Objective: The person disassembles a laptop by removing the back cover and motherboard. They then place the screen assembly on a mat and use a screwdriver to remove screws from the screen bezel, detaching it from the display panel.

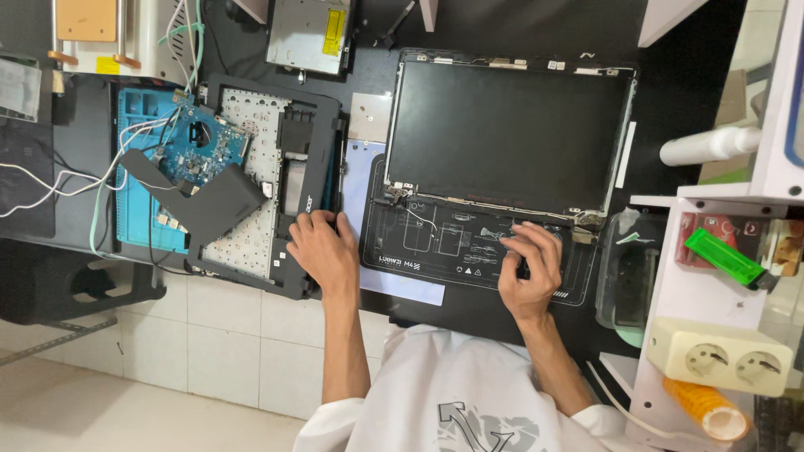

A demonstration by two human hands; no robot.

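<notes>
Black bench: detached dark laptop screen (502,134), bezel-less.

head camera looks straight down, close.

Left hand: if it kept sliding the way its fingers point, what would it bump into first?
The left hand points up the black laptop frame it rests on. It would probably meet the frame's raised black block first, though depth is unclear.
</notes>
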